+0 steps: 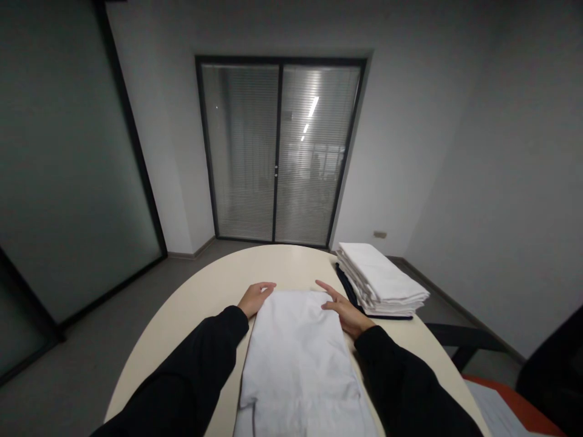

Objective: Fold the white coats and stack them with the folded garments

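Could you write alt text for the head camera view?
Two hands, left and right, touch the far corners of a white cloth on a round table; a stack of folded white cloths sits at right.

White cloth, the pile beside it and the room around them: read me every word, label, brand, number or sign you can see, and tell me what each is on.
No readable text anywhere in this view.
White cloth between the hands: none visible.
Folded pile: none visible.
Glass doors: no lettering I can make out.
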`<state>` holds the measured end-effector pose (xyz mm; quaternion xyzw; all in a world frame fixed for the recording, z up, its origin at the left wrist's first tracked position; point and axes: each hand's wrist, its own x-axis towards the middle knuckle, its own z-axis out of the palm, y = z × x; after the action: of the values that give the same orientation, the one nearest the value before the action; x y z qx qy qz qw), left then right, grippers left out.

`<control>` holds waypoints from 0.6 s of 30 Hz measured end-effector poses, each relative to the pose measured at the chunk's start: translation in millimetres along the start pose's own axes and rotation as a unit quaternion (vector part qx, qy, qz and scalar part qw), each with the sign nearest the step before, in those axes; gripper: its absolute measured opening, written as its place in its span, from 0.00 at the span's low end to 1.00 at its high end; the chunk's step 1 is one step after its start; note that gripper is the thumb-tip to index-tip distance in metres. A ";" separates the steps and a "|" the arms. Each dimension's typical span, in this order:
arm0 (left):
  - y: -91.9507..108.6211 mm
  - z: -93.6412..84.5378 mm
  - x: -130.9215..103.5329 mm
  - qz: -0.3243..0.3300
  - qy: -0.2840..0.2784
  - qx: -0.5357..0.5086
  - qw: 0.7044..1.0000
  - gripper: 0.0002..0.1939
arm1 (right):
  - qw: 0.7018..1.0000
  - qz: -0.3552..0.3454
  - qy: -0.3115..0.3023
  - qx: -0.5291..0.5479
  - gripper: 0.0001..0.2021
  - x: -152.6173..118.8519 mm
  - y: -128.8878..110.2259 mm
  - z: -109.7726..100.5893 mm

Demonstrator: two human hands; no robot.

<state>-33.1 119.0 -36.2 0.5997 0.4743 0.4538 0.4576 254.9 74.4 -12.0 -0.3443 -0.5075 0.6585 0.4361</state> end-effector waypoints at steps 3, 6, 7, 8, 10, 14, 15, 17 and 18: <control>2.6 4.7 -3.6 -0.056 -0.024 -0.149 0.987 0.22 | 0.999 0.011 -0.029 0.035 0.39 -3.3 -5.8 1.9; 4.8 9.1 -7.5 -0.103 -0.034 -0.234 0.966 0.25 | 0.998 0.033 -0.016 0.048 0.35 -2.4 -5.5 0.8; 5.3 9.6 -8.3 -0.120 -0.042 -0.236 0.964 0.26 | 0.998 0.041 -0.007 0.047 0.34 -1.2 -4.1 0.2; 5.5 9.6 -8.9 -0.136 -0.050 -0.230 0.962 0.27 | 0.998 0.044 0.002 0.045 0.33 0.1 -2.4 -0.4; 5.4 8.3 -9.5 -0.153 -0.062 -0.215 0.963 0.30 | 0.999 0.034 0.008 0.041 0.32 2.1 0.9 -1.3; 3.7 5.3 -10.9 -0.109 -0.071 -0.225 0.966 0.38 | 0.999 -0.009 0.006 0.041 0.33 2.1 4.6 -2.3; 3.3 5.2 -11.5 -0.102 -0.071 -0.228 0.966 0.39 | 0.999 -0.011 0.009 0.039 0.34 1.6 4.9 -2.3; 3.2 5.8 -13.0 -0.103 -0.066 -0.238 0.964 0.40 | 0.999 -0.002 0.016 0.033 0.35 0.8 5.2 -2.3; 3.8 6.3 -13.8 -0.109 -0.062 -0.249 0.960 0.40 | 0.999 0.003 0.020 0.031 0.36 0.4 5.1 -2.1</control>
<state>-28.2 104.1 -35.2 0.4389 0.3794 0.4670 0.6674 255.6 75.1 -17.5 -0.3452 -0.4771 0.6684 0.4543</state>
